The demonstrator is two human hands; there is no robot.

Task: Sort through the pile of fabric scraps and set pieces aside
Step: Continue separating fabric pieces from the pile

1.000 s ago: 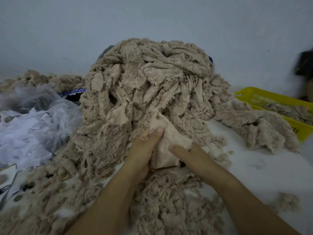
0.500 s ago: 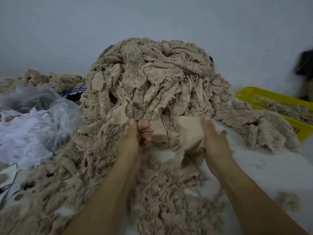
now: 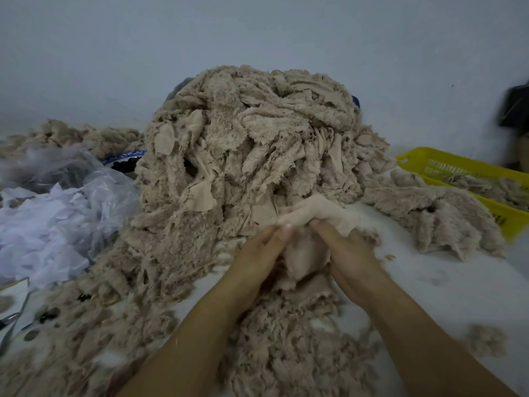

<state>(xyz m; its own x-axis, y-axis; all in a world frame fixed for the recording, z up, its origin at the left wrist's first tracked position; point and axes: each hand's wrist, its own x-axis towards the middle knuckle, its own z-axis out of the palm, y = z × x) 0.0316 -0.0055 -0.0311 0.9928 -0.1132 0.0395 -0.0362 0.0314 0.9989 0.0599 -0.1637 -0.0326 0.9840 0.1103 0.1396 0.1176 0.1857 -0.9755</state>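
Observation:
A tall pile of beige fuzzy fabric scraps point(image 3: 257, 138) fills the middle of the white table point(image 3: 446, 287). At its near foot my left hand point(image 3: 259, 253) and my right hand point(image 3: 347, 253) together hold one smooth beige fabric piece point(image 3: 307, 242). Both hands pinch its folded top edge, thumbs close together, and the piece hangs bunched between the palms. More loose scraps point(image 3: 286, 339) lie under my forearms.
A yellow plastic basket point(image 3: 486, 179) with a few scraps stands at the right. A separate heap of scraps point(image 3: 435, 216) lies beside it. Clear plastic bags with white fabric point(image 3: 51, 224) sit at the left. Scissors point(image 3: 11, 319) and dark buttons lie near the left edge.
My hands, spread apart half a second ago with the piece stretched between them, have come together and lowered, folding the beige piece between them.

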